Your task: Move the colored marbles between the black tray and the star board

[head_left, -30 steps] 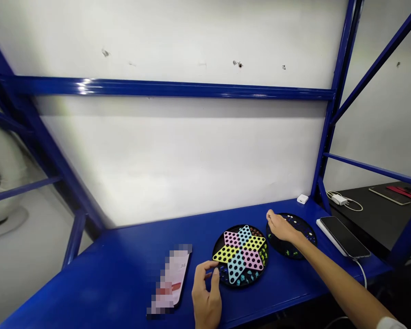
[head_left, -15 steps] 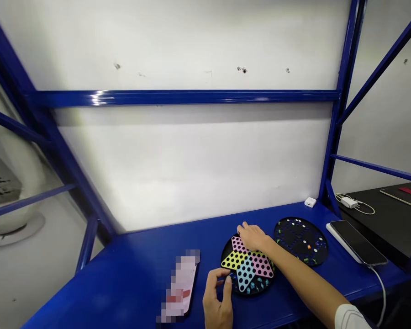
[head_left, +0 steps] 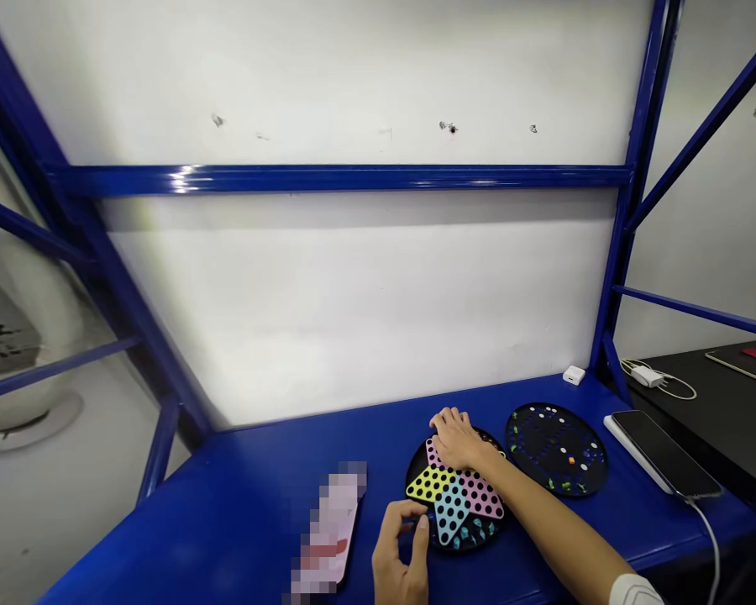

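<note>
In my head view, the round game board (head_left: 417, 460) with its star of pink, yellow and blue points (head_left: 452, 509) lies right of middle on the blue tabletop (head_left: 252, 487), near its front edge. My right hand (head_left: 454, 439) lies over the star's far part, fingers bent; I cannot tell whether they grip anything. My left hand (head_left: 401, 550) curls at the board's near-left rim, thumb and forefinger close together, any pinched piece unclear. Toward the tabletop's right edge sit a dark round tray (head_left: 535, 454) with small pieces and a cabled phone (head_left: 664, 452).
</note>
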A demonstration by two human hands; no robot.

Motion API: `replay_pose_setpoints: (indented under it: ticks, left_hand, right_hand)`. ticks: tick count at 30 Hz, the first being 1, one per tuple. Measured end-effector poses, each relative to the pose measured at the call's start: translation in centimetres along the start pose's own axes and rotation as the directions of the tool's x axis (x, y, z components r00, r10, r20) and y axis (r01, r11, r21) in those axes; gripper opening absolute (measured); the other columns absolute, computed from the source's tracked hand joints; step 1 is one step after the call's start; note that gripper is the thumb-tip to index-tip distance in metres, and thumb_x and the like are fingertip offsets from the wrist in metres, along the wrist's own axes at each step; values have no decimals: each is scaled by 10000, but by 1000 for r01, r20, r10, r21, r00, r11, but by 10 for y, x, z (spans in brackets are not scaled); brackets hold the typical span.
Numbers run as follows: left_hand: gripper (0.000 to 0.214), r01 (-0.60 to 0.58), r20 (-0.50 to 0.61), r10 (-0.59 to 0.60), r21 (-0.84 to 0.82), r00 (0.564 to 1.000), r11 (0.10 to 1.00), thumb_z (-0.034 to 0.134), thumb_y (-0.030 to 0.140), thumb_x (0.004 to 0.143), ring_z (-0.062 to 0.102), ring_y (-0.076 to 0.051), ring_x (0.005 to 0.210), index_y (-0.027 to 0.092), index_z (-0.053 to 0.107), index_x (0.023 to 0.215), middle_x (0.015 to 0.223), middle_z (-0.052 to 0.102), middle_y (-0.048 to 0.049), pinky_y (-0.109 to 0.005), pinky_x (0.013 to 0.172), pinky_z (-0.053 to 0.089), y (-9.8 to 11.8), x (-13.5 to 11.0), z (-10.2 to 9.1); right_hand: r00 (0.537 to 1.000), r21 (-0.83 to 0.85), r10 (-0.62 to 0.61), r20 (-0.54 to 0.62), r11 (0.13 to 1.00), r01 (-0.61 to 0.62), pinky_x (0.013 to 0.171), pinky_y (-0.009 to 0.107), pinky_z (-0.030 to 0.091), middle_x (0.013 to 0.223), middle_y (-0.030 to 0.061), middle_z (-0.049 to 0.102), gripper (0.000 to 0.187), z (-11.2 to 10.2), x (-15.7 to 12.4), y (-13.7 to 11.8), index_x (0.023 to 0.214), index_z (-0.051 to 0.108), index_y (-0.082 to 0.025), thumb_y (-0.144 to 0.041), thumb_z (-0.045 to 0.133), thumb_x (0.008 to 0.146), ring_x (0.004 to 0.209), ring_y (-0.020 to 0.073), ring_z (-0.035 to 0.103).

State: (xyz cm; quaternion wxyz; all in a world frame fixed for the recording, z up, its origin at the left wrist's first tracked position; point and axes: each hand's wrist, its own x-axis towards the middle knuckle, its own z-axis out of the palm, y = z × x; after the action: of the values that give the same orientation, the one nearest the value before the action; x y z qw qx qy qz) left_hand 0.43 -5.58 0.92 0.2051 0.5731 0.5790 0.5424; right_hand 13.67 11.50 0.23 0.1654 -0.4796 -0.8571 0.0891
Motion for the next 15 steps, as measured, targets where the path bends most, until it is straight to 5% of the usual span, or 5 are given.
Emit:
replay_pose_setpoints:
  ticks: [4,12,15]
  left_hand:
    - [374,18,-11,-18,2,1000,1000,522,586,857,636,-220,790,234,631,800,821,669,-30,-321,746,542,1,0,-1]
    - [382,38,-101,-43,-45,994,998,525,599,854,596,-204,705,237,620,779,770,641,-19,-295,681,517,6,-4,7]
    - [378,39,-89,-44,-50,995,998,524,595,858,576,-192,677,236,615,783,752,630,-12,-285,666,510,9,-4,8]
  right_hand:
    - [994,59,22,103,998,-28,944,472,391,1185,135,557,336,-2,11,0,1079,580,-201,-345,291,988,1092,279,499]
    - [951,144,297,87,941,-307,814,378,459,991,115,679,515,0,29,3,987,625,-193,-492,207,1014,896,238,637]
    - [957,137,286,41,948,-289,833,392,458,996,124,687,555,1,27,3,951,635,-188,-473,164,1020,910,245,637]
